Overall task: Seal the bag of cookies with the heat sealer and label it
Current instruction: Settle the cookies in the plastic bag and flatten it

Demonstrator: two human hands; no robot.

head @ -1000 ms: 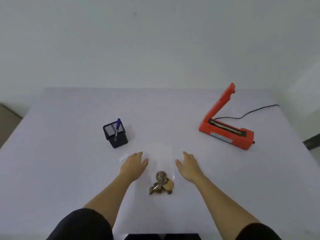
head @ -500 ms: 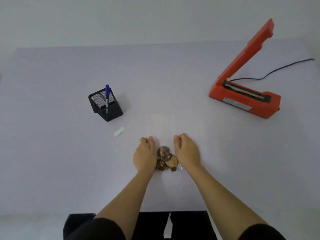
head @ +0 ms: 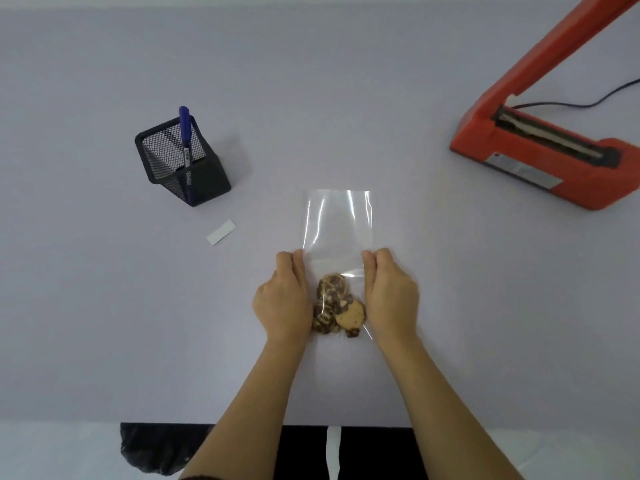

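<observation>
Clear plastic catches the light as we look down on the bag (head: 338, 230), lying flat on the tabletop (head: 104, 306) with its open mouth pointing away from us. Our left hand (head: 284, 303) takes the bag's left edge and our right hand (head: 389, 296) the right edge, each grip pinched shut on the film just above the cookies (head: 337, 310), which sit bunched at the near, closed end. Holding both sides at that height, we judge, keeps the cookies down and leaves the empty upper half smooth for the seal.

Off to the bag's far right stands the orange heat sealer (head: 540, 147), its arm raised and the sealing strip exposed, its cord (head: 588, 102) trailing behind it. Nothing lies between bag and sealer, so the way across looks free. To the bag's left lies the small white label (head: 221, 231), flat and well apart from it, and beyond that the black mesh pen holder (head: 180, 161) with a blue pen (head: 185, 133) standing in it. Sealing and labelling are not yet done.
</observation>
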